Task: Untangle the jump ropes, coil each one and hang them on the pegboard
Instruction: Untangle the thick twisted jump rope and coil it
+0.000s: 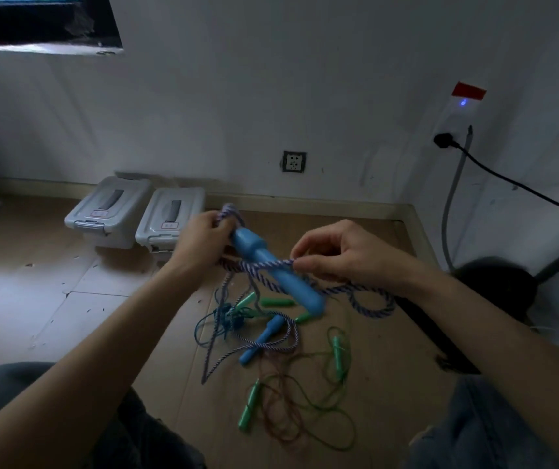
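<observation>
1. While the tangle lies on the floor [51, 299], a blue handle [271, 265] is held raised above it, tilted, its upper end gripped in the left hand [203, 240].
2. Loops of striped rope [264, 265] are bunched in that closed left hand [203, 240], above the handle's top.
3. One strand of the striped rope is pinched between thumb and fingertips of the right hand [335, 257] and is drawn across the handle's middle.
4. More striped rope is seen trailing under the right wrist and down to the floor.
5. A second blue handle [263, 338] is seen lying below, crossed by the striped rope.
6. Green handles [249, 406] and thin green cord [325, 414] are spread beside it, knotted with a thin blue cord [210, 328]; which cord joins which handle cannot be told.
7. Two grey lidded boxes [109, 211] are set against the wall [237, 96], behind the hands.
8. A socket [294, 161] is seen on the wall, and a black plug [442, 140] is seated higher to the right.
</observation>
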Demonstrator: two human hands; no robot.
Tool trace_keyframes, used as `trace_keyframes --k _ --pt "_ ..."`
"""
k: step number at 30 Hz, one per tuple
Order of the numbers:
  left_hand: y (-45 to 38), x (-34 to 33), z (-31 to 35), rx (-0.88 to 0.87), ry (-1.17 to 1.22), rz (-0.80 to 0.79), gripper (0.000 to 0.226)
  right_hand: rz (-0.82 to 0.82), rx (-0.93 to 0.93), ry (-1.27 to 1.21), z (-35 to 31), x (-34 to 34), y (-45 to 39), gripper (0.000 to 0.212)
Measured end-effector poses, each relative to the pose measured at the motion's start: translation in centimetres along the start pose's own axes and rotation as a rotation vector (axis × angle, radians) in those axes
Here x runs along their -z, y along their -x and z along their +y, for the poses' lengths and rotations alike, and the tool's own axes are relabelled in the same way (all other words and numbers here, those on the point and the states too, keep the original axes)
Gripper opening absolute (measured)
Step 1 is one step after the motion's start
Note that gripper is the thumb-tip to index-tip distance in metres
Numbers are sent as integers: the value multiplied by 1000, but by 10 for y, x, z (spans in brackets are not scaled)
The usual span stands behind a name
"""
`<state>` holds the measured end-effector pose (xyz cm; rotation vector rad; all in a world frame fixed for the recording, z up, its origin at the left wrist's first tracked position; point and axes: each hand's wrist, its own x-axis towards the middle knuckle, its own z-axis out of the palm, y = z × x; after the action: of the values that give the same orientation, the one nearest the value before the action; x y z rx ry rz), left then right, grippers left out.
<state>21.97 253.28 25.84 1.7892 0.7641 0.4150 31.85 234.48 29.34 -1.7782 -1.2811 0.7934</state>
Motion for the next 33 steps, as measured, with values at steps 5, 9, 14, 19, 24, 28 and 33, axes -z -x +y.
trace_keyframes --k 5,9,14,19,24,28,33 --pt "-10 7 -9 67 270 169 22 -267 -251 240 10 13 4 6" --pt "-11 8 1 -43 349 362 26 -387 -518 386 27 4 6 13" --pt "7 12 20 -136 441 -21 24 -126 -354 550 28 5 2 50" --pt "25 -13 32 -239 300 -347 27 115 -142 167 5 -9 -9 54" --pt "22 -14 32 -119 556 -436 26 14 -172 -127 17 -37 -13 15" --pt "6 -17 17 -118 109 -187 25 310 -334 -130 37 -29 -17 8" --pt "-30 -30 6 -241 -83 -265 37 607 -554 -296 64 -9 -30 26"
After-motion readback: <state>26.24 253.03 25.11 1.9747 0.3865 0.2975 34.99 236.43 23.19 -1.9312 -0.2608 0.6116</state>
